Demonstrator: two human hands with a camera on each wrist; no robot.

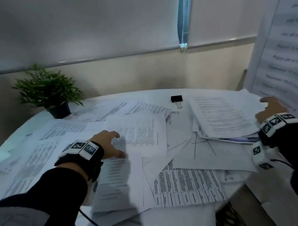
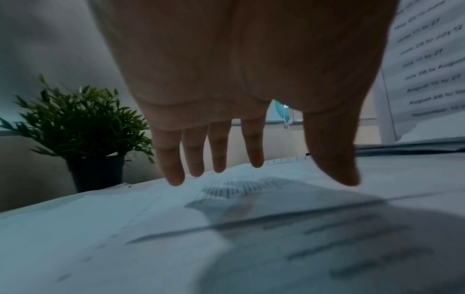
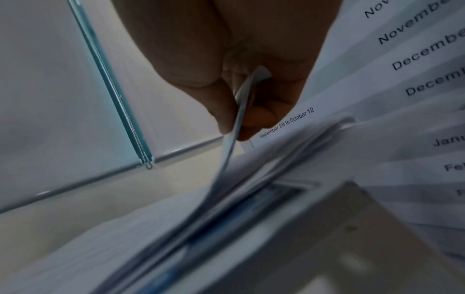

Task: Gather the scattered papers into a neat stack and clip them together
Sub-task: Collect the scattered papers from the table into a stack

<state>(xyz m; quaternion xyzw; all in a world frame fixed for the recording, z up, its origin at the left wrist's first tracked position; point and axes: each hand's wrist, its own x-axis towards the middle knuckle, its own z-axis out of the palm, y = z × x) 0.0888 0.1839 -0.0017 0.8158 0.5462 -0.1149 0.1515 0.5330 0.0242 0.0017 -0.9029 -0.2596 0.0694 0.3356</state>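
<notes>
Printed white papers lie scattered over a round white table. A rough pile of sheets sits at the right side. My right hand pinches the pile's right edge between thumb and fingers; the right wrist view shows the sheets in that pinch. My left hand hovers with fingers spread just above loose sheets left of centre; its fingers hang straight over the paper and hold nothing. A black binder clip lies at the far middle of the table.
A small potted plant stands at the back left of the table. A large printed sheet with dates hangs upright at the right, close behind my right hand. A wall and a window blind are behind the table.
</notes>
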